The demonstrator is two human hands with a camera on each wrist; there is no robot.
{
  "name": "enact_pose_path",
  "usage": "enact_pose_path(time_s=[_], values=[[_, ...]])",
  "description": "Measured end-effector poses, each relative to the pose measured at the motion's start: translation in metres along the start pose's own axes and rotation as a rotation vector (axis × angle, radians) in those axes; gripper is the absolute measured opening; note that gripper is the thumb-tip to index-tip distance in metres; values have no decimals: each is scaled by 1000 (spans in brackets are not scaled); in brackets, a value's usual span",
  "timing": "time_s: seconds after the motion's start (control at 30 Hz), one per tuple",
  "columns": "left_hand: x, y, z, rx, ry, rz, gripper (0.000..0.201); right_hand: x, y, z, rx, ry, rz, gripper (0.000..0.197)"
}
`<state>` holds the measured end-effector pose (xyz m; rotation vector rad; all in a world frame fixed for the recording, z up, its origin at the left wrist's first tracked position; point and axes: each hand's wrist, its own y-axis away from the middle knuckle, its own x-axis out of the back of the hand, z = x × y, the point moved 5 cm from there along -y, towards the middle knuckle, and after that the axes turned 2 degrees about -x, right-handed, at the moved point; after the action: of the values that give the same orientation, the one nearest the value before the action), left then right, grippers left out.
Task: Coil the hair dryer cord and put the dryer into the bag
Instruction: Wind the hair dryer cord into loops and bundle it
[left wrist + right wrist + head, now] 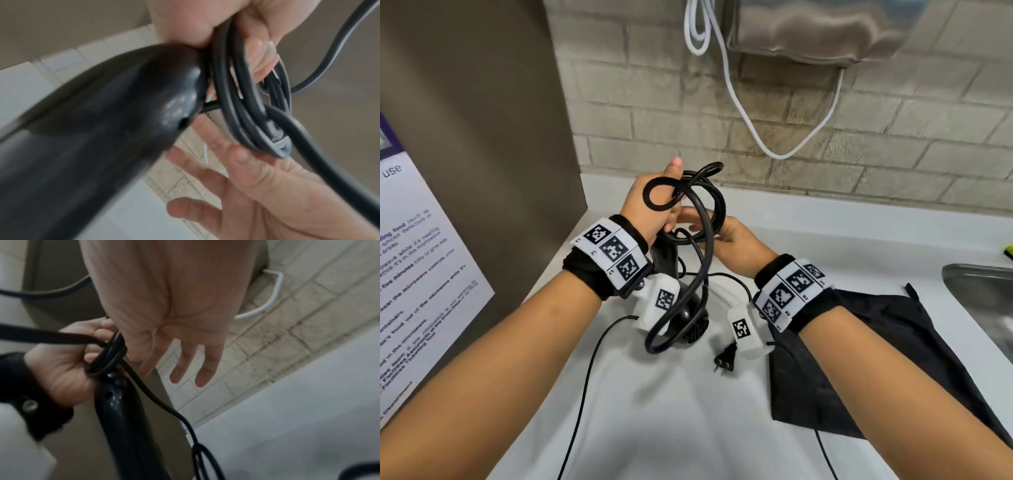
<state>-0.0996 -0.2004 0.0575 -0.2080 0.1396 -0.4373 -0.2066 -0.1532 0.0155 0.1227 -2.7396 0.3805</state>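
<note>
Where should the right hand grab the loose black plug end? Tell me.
Pinch the black two-prong plug by its moulded body, coming from above on its right. It lies flat on the white counter, prongs toward the person, just beside the right hand.

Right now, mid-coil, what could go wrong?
1. The left hand holds several loops of cord at the dryer handle; the right hand has straight fingers, so the loops may spring apart.
2. A long loop hangs loose, and the plug lies on the counter; either could snag.
3. The bag lies flat, unopened.
</note>
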Motion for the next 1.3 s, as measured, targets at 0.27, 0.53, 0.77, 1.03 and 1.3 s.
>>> enact_pose_path(time_s=[0.27, 0.53, 0.77, 1.03, 1.3], values=[[-7, 0, 2, 15, -6, -17, 52, -2, 3, -2, -47, -72, 53, 22], [-8, -2, -1, 116, 24, -2, 43, 58, 12, 93, -631, 3, 494, 21], [-1, -1, -2, 80, 17, 20, 49, 86, 54, 120, -698, 247, 623, 41], [-13, -6, 0, 85, -37, -1, 49, 39, 12, 14, -52, 247, 112, 65], [-16, -7, -5, 95, -17, -38, 55, 41, 18, 36, -99, 691, 306, 23]])
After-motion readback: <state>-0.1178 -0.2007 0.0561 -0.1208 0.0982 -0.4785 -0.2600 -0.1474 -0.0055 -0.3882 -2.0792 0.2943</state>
